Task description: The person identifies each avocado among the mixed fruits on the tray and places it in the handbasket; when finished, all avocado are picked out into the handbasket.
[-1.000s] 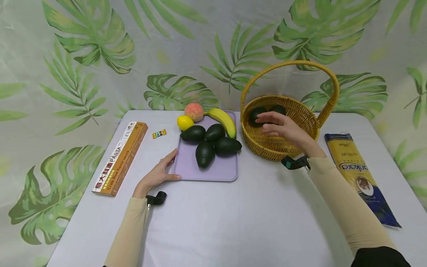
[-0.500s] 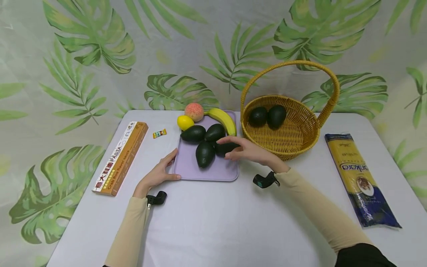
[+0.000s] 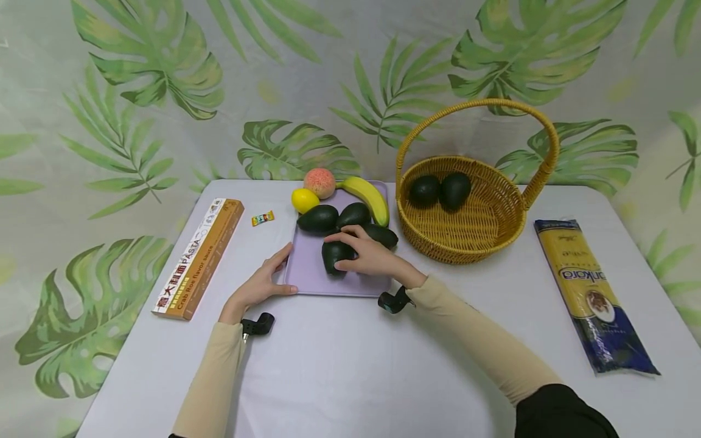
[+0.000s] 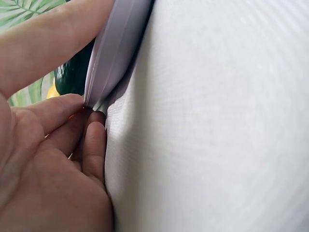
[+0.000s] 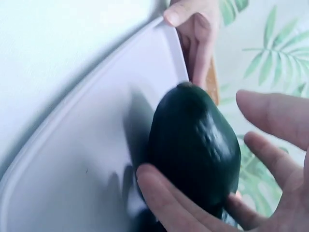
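Observation:
My left hand [image 3: 263,283] holds the near left corner of a lilac tray [image 3: 306,280]. Its thumb is at the front rim and its fingers lie along the left side. My right hand [image 3: 369,255] is around the nearest dark green avocado [image 5: 193,140] on the tray. The thumb is on its near side; in the right wrist view some fingers are spread, with a gap between them and the fruit. More avocados [image 3: 317,219] lie behind it on the tray, with a banana [image 3: 367,198], a lemon [image 3: 304,201] and a peach [image 3: 320,183] toward the back.
Right of the tray stands a wicker basket [image 3: 465,243] with a tall handle, holding two avocados [image 3: 454,191]. A pasta box [image 3: 199,258] and a small wrapped sweet [image 3: 263,218] lie at the left. A blue and yellow packet [image 3: 594,295] lies at the far right.
My right hand has come from over the basket, leftward past the right-hand avocado, to the nearest avocado on the tray. My left hand has stayed at the tray corner.

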A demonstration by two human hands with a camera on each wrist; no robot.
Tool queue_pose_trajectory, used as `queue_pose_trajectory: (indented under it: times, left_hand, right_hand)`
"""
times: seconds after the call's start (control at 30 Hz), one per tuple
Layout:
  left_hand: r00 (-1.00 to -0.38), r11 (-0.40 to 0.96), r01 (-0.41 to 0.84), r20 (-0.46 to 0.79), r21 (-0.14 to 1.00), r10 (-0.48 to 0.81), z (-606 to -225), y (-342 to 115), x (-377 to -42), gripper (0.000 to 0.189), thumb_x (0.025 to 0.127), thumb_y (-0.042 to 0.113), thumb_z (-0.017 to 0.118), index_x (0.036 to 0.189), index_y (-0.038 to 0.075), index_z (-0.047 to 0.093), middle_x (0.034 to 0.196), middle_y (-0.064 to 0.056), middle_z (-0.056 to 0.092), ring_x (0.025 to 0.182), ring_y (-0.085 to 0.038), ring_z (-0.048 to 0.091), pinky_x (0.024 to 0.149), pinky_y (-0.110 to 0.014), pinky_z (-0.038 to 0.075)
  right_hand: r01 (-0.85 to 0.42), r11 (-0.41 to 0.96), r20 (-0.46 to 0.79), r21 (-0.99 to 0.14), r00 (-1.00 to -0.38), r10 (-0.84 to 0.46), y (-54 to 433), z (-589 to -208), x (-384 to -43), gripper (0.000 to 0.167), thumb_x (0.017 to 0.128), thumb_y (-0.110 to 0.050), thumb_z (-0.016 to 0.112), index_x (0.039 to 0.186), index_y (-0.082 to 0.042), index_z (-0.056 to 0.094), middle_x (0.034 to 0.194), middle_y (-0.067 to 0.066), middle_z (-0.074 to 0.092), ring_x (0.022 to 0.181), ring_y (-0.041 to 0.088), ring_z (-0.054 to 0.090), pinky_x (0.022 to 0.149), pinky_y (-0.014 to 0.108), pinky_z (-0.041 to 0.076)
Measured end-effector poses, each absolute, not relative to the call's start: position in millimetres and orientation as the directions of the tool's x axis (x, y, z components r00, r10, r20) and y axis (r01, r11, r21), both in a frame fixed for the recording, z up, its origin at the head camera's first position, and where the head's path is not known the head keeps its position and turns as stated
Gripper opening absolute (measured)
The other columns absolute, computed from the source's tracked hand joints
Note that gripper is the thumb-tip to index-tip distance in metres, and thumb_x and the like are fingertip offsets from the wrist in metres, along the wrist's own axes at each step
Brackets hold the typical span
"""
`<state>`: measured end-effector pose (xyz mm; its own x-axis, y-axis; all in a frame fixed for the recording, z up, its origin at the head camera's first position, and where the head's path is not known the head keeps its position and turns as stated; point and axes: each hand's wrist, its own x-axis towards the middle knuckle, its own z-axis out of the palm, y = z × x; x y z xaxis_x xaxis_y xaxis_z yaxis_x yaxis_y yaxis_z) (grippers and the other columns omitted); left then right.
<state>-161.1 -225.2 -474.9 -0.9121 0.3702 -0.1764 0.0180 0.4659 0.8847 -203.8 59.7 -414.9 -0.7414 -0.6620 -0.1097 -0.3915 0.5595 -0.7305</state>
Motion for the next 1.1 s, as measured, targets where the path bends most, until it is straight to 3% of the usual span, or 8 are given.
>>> queue_pose_trajectory:
  times: [0.23,0.37,0.53,0.73,0.9,1.0,1.1]
  left_hand:
    - [-0.912,0.469,0.012,-0.183,0.883,0.367,-475.0,-223.9,-161.6,0.102,0.079,0.017,0.080,0.155,0.013,0.012,0.160,-0.008,0.008,0.141,-0.035,0.018,0.115,-0.047,0.014]
    - [-0.912,0.466,0.019,-0.176,0.885,0.371,-475.7,-224.0,-161.6,0.102,0.078,0.015,0.080,0.155,0.012,0.013,0.159,-0.008,0.009,0.141,-0.035,0.018,0.115,-0.046,0.014]
    - [-0.913,0.465,0.020,-0.174,0.885,0.370,-475.4,-224.5,-161.0,0.102,0.078,0.015,0.080,0.155,0.012,0.013,0.159,-0.008,0.009,0.141,-0.035,0.018,0.115,-0.046,0.013]
    - [-0.915,0.468,0.013,-0.178,0.884,0.362,-474.1,-225.5,-160.8,0.102,0.079,0.015,0.080,0.155,0.012,0.012,0.160,-0.008,0.008,0.141,-0.036,0.018,0.114,-0.048,0.013]
    - [-0.915,0.468,0.005,-0.185,0.884,0.359,-473.5,-225.3,-160.4,0.102,0.079,0.016,0.079,0.155,0.013,0.011,0.160,-0.008,0.007,0.141,-0.035,0.017,0.114,-0.048,0.013]
    - [-0.914,0.466,0.001,-0.189,0.885,0.360,-473.9,-224.5,-160.5,0.102,0.079,0.016,0.079,0.155,0.014,0.011,0.160,-0.008,0.007,0.141,-0.035,0.017,0.114,-0.048,0.013]
    - [-0.913,0.461,0.000,-0.188,0.888,0.362,-474.1,-224.1,-161.1,0.102,0.079,0.017,0.079,0.155,0.014,0.011,0.160,-0.008,0.007,0.141,-0.035,0.017,0.114,-0.048,0.012]
  right_hand:
    - [-0.354,0.639,-0.100,-0.683,-0.821,-0.563,46.7,-419.9,-198.5,0.048,0.091,-0.032,0.064,0.138,-0.028,0.051,0.148,0.015,0.025,0.103,0.040,0.055,0.086,0.048,0.045]
    - [-0.323,0.602,-0.077,-0.730,-0.837,-0.542,48.0,-423.4,-195.8,0.042,0.090,-0.029,0.066,0.131,-0.026,0.056,0.142,0.013,0.029,0.108,0.035,0.051,0.089,0.049,0.043]
    - [-0.319,0.468,-0.022,-0.824,-0.808,-0.589,58.7,-423.8,-192.6,0.040,0.088,-0.025,0.070,0.126,-0.020,0.060,0.138,0.011,0.035,0.124,0.027,0.038,0.099,0.051,0.037]
    - [-0.274,0.297,0.007,-0.915,-0.745,-0.667,81.1,-415.0,-189.3,0.043,0.089,-0.021,0.069,0.130,-0.018,0.056,0.137,0.006,0.035,0.123,0.022,0.035,0.093,0.040,0.045]
    - [-0.233,0.243,0.011,-0.942,-0.744,-0.669,109.1,-403.1,-190.1,0.048,0.088,-0.021,0.070,0.134,-0.022,0.052,0.139,0.004,0.034,0.123,0.023,0.036,0.090,0.037,0.049]
    - [-0.213,0.219,0.019,-0.952,-0.757,-0.653,131.0,-394.7,-192.3,0.051,0.089,-0.019,0.069,0.136,-0.020,0.050,0.140,0.004,0.032,0.117,0.025,0.044,0.087,0.037,0.050]
    - [-0.200,0.206,0.030,-0.958,-0.782,-0.623,155.9,-385.1,-195.5,0.053,0.090,-0.015,0.068,0.139,-0.017,0.047,0.142,0.004,0.029,0.097,0.030,0.058,0.081,0.036,0.052]
